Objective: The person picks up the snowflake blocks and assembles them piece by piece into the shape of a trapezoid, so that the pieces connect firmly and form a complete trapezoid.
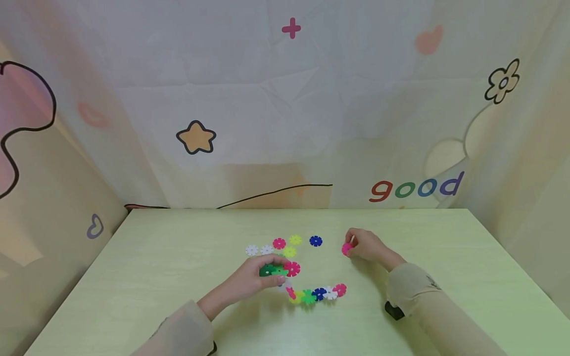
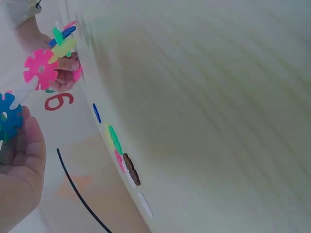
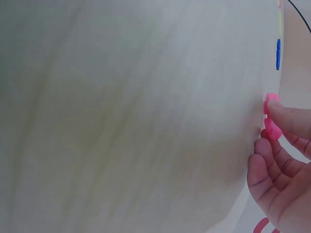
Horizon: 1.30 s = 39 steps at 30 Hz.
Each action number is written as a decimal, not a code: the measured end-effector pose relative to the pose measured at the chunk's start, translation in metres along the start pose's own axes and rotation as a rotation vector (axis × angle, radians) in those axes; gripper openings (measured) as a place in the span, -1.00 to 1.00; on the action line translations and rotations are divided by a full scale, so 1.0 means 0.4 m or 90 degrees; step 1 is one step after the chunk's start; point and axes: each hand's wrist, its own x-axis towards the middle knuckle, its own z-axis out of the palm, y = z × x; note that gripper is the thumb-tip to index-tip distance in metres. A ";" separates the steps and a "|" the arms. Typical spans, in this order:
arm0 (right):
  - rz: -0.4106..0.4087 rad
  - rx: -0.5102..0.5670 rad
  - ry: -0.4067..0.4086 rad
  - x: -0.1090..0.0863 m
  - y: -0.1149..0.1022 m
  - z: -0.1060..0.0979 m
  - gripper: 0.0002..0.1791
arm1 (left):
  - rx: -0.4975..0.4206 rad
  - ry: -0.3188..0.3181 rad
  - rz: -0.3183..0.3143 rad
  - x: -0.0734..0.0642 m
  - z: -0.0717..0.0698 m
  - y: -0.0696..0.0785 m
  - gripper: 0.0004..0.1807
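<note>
In the head view my left hand grips one end of a linked chain of notched plastic snowflake discs. Green and red discs show by its fingers, and the chain curves round to the right through yellow, green, blue and white to a red-pink end disc. The left wrist view shows a blue disc at the fingers and a pink disc farther along the chain. Over on the right, my right hand pinches a single pink disc between thumb and fingers, close to the tabletop.
Loose discs lie behind the left hand: white, pink, yellow and dark blue. A brown disc shows in the left wrist view. A printed curtain hangs behind the pale table.
</note>
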 end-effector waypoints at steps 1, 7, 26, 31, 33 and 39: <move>-0.001 0.004 0.001 -0.002 0.000 -0.001 -0.77 | 0.000 -0.002 -0.001 0.002 -0.002 -0.002 -0.64; -0.015 0.041 0.011 -0.014 0.001 -0.012 -0.82 | -0.004 -0.017 -0.014 0.005 -0.009 -0.006 -0.64; -0.131 0.250 -0.004 -0.089 -0.094 -0.029 -0.85 | 0.019 -0.020 -0.007 0.024 -0.016 -0.021 -0.66; -0.176 0.275 -0.033 -0.120 -0.144 -0.025 -0.85 | 0.026 -0.027 -0.019 0.032 -0.017 -0.012 -0.66; -0.189 0.284 -0.044 -0.132 -0.164 -0.022 -0.85 | 0.029 -0.028 -0.023 0.035 -0.017 -0.008 -0.65; -0.216 0.294 -0.071 -0.154 -0.206 -0.008 -0.86 | 0.044 -0.027 -0.014 0.042 -0.017 0.005 -0.64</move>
